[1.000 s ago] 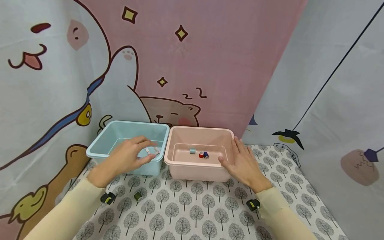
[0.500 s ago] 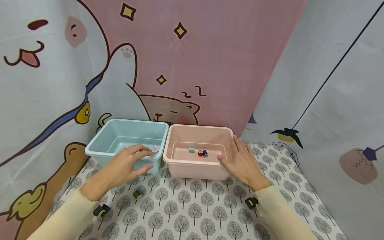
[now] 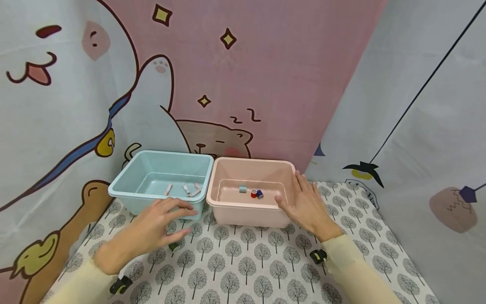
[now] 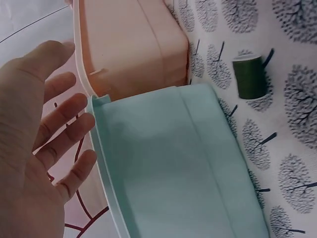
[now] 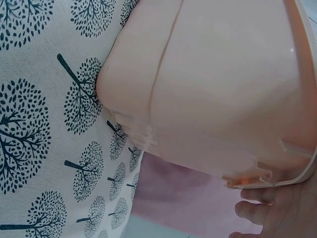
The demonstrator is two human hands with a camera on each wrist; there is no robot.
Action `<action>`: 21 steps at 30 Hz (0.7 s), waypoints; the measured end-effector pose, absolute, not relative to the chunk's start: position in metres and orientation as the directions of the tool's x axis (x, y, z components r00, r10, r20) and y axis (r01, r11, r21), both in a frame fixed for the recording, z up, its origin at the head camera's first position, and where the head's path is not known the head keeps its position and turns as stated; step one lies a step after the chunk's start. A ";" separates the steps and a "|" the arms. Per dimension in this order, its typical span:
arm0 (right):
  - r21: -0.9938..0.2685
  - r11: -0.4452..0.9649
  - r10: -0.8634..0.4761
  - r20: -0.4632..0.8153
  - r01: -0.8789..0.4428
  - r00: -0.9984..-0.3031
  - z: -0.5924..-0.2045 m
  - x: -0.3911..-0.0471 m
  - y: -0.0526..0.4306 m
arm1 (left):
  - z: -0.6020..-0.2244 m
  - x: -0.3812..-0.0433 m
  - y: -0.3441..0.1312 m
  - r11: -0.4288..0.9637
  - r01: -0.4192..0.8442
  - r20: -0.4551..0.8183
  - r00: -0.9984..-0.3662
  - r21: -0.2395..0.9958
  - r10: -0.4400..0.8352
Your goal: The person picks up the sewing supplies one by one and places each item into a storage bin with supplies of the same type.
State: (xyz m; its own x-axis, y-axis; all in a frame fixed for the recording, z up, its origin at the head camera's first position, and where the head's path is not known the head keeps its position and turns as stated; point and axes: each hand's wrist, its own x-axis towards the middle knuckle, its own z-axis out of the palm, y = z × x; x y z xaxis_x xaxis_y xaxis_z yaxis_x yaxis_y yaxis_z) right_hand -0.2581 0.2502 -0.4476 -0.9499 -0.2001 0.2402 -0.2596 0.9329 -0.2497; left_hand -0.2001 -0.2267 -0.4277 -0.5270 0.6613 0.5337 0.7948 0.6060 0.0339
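My left hand [image 3: 155,228] is held in the air in front of the light blue bin [image 3: 125,196], fingers spread, nothing in them. Below it on the cloth lies a green thread spool [image 4: 250,77], partly hidden by the hand in the head view. Several small white-and-pink pieces [image 3: 186,189] lie inside the blue bin; their kind is too small to tell. My right hand [image 3: 309,207] rests on the right rim of the pink bin [image 3: 247,215], fingers straight along it. That bin holds a light blue spool [image 3: 243,189], a red spool [image 3: 253,194] and a dark blue spool [image 3: 260,194].
Both bins stand side by side on a tree-print cloth [image 3: 247,270]. A cartoon-print curtain [image 3: 273,84] hangs right behind them, and a pale curtain [image 3: 410,139] closes off the right side.
My left hand has drawn back from over the blue bin toward me, uncovering the white-and-pink pieces and partly covering the green spool. The right hand stays at the pink rim.
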 end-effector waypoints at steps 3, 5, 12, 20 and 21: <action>-0.254 0.932 -0.198 0.248 -0.261 -0.948 -0.448 -0.258 0.250 | -0.433 -0.196 -0.227 0.609 0.793 0.515 -0.537 0.036 0.668; -0.257 0.930 -0.197 0.250 -0.262 -0.948 -0.448 -0.258 0.250 | -0.437 -0.193 -0.229 0.621 0.783 0.501 -0.549 0.028 0.669; -0.270 0.928 -0.190 0.247 -0.256 -0.950 -0.450 -0.257 0.250 | -0.454 -0.187 -0.237 0.648 0.761 0.467 -0.584 0.029 0.664; -0.271 0.930 -0.184 0.241 -0.248 -0.953 -0.449 -0.257 0.250 | -0.471 -0.184 -0.247 0.682 0.727 0.369 -0.658 0.081 0.657; -0.272 0.930 -0.182 0.239 -0.246 -0.954 -0.449 -0.257 0.250 | -0.472 -0.184 -0.248 0.688 0.720 0.350 -0.670 0.092 0.654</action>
